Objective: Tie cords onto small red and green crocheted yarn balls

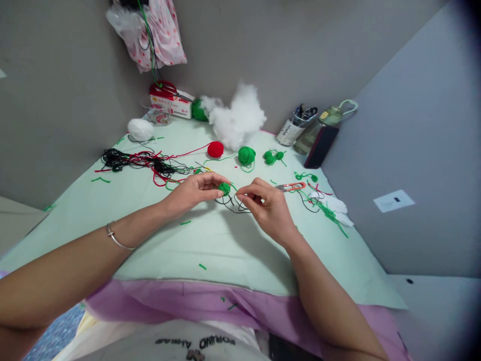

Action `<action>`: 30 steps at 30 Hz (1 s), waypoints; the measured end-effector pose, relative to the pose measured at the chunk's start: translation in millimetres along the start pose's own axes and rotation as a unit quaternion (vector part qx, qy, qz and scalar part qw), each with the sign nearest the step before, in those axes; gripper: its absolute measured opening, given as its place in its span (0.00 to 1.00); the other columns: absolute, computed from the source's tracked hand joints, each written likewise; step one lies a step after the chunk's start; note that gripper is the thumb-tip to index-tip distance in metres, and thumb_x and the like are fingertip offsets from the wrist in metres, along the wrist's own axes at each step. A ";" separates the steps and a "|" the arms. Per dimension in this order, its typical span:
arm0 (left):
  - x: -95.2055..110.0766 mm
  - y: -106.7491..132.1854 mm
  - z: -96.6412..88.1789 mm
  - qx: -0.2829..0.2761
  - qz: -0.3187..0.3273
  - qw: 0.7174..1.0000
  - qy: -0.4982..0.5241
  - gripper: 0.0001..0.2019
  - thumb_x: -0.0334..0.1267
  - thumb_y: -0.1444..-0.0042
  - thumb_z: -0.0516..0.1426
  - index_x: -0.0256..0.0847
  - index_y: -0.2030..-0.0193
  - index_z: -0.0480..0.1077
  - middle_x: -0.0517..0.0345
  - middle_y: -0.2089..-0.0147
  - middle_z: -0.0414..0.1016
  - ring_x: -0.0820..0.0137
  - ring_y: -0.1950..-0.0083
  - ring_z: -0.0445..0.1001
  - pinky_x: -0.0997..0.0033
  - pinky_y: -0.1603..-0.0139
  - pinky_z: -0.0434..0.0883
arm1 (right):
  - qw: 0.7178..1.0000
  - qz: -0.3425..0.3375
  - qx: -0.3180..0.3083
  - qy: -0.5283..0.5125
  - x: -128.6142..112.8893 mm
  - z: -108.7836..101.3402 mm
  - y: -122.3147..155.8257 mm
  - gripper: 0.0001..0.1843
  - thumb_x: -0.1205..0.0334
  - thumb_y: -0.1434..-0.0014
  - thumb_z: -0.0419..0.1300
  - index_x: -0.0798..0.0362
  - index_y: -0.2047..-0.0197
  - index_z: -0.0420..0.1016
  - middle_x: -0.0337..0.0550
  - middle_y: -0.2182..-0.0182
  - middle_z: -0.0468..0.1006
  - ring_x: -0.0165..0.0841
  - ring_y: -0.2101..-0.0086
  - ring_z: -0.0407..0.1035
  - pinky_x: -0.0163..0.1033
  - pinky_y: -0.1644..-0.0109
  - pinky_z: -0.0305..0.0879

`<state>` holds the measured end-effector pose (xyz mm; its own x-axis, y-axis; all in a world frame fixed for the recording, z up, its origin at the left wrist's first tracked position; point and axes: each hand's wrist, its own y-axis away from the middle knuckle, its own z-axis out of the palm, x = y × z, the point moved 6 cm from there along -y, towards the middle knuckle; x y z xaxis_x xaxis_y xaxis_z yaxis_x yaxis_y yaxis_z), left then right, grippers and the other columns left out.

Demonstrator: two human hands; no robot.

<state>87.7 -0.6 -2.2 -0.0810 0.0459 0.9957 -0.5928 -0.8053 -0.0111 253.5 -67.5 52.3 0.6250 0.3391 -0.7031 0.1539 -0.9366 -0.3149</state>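
Between the thumb and fingers of my left hand [203, 190] is a small green crocheted ball [224, 188]. My right hand [265, 203] is pinched shut just to its right, the fingertips a short gap away from the ball. Whatever thin thing those fingertips hold is too small to make out. A loose black thread [235, 206] loops on the table below and between the hands. Close behind my right hand lie orange-handled thread snips [295, 187].
Tangled black and red yarn [139, 161] lies left. A red yarn ball [215, 149], a green yarn ball [246, 156] and white stuffing [240, 118] sit farther back. A pen cup [291, 130], a bottle [330, 116] and a phone [320, 147] stand at the back right.
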 end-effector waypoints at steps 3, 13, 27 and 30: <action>1.4 0.0 -0.3 0.001 0.011 1.000 -0.003 0.16 0.41 0.47 0.67 0.42 0.51 0.77 0.53 0.51 0.79 0.66 0.51 0.76 0.63 0.47 0.70 | 0.998 0.041 0.003 -0.052 5.7 4.0 -1.3 0.06 0.64 0.37 0.62 0.52 0.64 0.81 0.38 0.71 0.68 0.27 0.72 0.62 0.36 0.68 0.57; 5.2 1.5 -2.1 0.009 0.035 0.999 0.041 0.15 0.39 0.47 0.68 0.42 0.53 0.75 0.56 0.52 0.78 0.68 0.52 0.76 0.66 0.47 0.70 | 0.973 0.108 -0.034 -0.200 16.0 17.9 -6.0 0.09 0.57 0.40 0.65 0.52 0.63 0.84 0.38 0.71 0.70 0.26 0.74 0.57 0.36 0.70 0.52; 19.3 5.7 2.9 0.023 0.111 0.991 0.066 0.13 0.35 0.48 0.68 0.40 0.57 0.73 0.51 0.47 0.80 0.63 0.45 0.77 0.60 0.42 0.71 | 0.960 0.067 0.058 -0.267 9.8 30.7 -1.7 0.09 0.56 0.41 0.66 0.53 0.68 0.78 0.38 0.71 0.72 0.27 0.73 0.62 0.37 0.67 0.60; 20.2 6.5 3.7 0.030 0.116 0.990 0.071 0.13 0.35 0.49 0.68 0.40 0.58 0.72 0.52 0.48 0.80 0.64 0.46 0.77 0.60 0.43 0.71 | 0.965 0.060 0.076 -0.246 8.8 29.2 -0.4 0.08 0.57 0.40 0.66 0.52 0.67 0.79 0.38 0.71 0.72 0.28 0.72 0.63 0.37 0.67 0.61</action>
<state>85.1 -7.2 18.3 -0.3238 -0.0640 0.9439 -0.4968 -0.8376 -0.2272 236.6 -61.5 27.6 0.1877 0.2651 -0.9458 -0.0338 -0.9606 -0.2760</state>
